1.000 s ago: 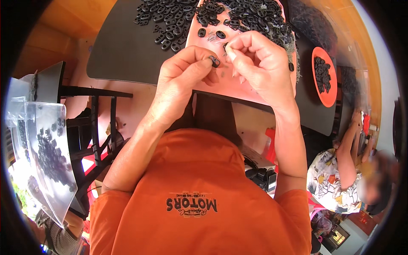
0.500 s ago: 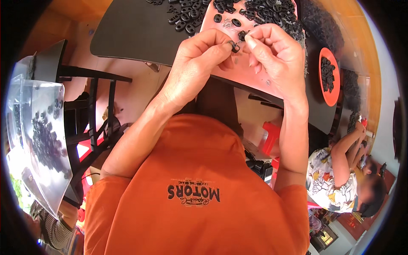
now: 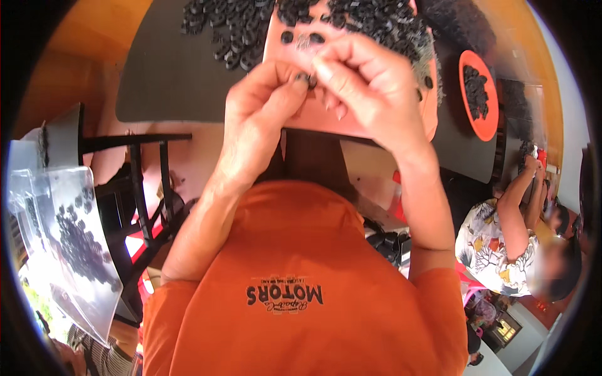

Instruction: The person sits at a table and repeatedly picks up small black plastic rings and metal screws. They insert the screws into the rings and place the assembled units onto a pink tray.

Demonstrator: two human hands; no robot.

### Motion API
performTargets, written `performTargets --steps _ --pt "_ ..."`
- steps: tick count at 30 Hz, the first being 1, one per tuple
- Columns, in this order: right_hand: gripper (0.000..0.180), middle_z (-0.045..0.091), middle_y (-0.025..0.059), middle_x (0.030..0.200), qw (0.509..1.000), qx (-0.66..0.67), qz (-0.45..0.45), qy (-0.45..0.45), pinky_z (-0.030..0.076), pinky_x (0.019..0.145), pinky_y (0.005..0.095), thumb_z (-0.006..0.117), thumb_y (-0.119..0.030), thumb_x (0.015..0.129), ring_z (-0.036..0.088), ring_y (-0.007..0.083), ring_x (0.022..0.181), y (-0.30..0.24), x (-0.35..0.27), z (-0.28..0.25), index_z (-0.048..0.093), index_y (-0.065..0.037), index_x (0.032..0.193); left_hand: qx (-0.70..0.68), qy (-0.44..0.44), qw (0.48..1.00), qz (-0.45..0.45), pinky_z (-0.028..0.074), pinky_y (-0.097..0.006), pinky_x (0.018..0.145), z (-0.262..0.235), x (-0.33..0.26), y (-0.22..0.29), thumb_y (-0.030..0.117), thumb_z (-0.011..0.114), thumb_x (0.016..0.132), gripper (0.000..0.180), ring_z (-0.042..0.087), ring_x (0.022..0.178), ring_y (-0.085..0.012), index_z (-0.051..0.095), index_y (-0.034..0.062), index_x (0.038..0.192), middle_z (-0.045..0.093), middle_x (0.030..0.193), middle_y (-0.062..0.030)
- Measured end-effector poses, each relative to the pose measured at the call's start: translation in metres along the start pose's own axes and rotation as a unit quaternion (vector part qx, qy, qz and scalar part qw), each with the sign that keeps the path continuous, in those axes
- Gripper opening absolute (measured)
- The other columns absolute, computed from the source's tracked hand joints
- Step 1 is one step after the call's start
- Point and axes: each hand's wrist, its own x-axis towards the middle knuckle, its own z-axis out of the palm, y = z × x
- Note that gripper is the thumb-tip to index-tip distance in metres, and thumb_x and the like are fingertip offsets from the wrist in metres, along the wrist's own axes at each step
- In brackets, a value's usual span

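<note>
My left hand (image 3: 258, 109) pinches a small black plastic piece (image 3: 302, 78) between thumb and forefinger, above the near part of a pink board (image 3: 332, 124). Thumb and forefinger of my right hand (image 3: 375, 91) are pressed together right beside it, meeting another small black plastic piece (image 3: 312, 81). The two pieces touch or nearly touch; fingers cover much of both. Just beyond the hands lie loose black oval pieces (image 3: 287, 37) and a few tiny clear plastic bits (image 3: 304, 41).
Heaps of black plastic pieces cover the board's far part (image 3: 370, 19) and the dark table (image 3: 175, 88) to its left. An orange dish (image 3: 491, 128) of black pieces sits right. A clear plastic sheet or bag (image 3: 94, 182) with black parts is far left. Another person (image 3: 495, 244) sits at right.
My hands have come together, so the pieces held apart before now meet. The whole view has shifted, with the board and hands further left in it.
</note>
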Motion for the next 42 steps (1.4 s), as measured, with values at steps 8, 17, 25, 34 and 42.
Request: performTargets --steps 8,17,25,34,42 --pt "0.018 0.056 -0.0044 0.068 0.997 -0.007 0.082 -0.008 0.030 0.048 0.0156 0.063 -0.019 0.091 0.043 -0.0005 0.055 -0.004 0.000 -0.010 0.064 0.000 0.089 -0.006 -0.023 0.999 0.032 0.038 -0.018 0.063 -0.002 -0.001 -0.004 0.011 0.055 0.091 0.011 0.047 0.070 -0.0032 0.060 0.0021 0.093 0.060 0.082 0.0010" --pt "0.014 0.058 -0.0008 0.072 0.998 -0.040 0.030 -0.034 0.036 0.050 0.0174 0.060 -0.012 0.091 0.050 0.0033 0.059 -0.003 0.006 -0.005 0.063 0.002 0.094 0.020 -0.025 0.999 0.036 0.036 -0.017 0.063 0.000 -0.001 -0.004 0.011 0.054 0.093 0.013 0.046 0.069 -0.0034 0.059 0.0007 0.099 0.058 0.082 0.0010" --pt "0.015 0.060 -0.0002 0.077 0.994 -0.072 0.067 -0.042 0.042 0.062 0.0202 0.061 -0.012 0.090 0.052 0.0044 0.070 -0.015 0.000 -0.007 0.064 0.003 0.092 0.032 -0.032 0.998 0.042 0.035 -0.017 0.061 0.001 -0.003 -0.002 0.013 0.053 0.093 0.013 0.044 0.068 -0.0021 0.060 0.0023 0.098 0.058 0.082 0.0018" --pt "0.017 0.058 -0.0014 0.074 0.996 -0.077 0.034 -0.040 0.042 0.061 0.0199 0.060 -0.012 0.091 0.052 0.0041 0.069 -0.015 -0.002 -0.003 0.064 0.004 0.093 0.052 -0.044 0.997 0.039 0.033 -0.018 0.060 -0.004 -0.005 0.001 0.015 0.053 0.094 0.015 0.043 0.067 -0.0024 0.060 0.0024 0.096 0.057 0.081 0.0018" --pt "0.017 0.058 0.0002 0.070 0.988 -0.146 0.012 -0.058 0.042 0.060 0.0207 0.060 -0.012 0.090 0.051 0.0044 0.068 -0.010 -0.002 -0.002 0.064 0.004 0.094 0.066 -0.054 0.996 0.035 0.035 -0.018 0.063 -0.006 -0.007 0.000 0.014 0.053 0.093 0.015 0.045 0.071 -0.0028 0.060 0.0017 0.097 0.057 0.082 0.0021"
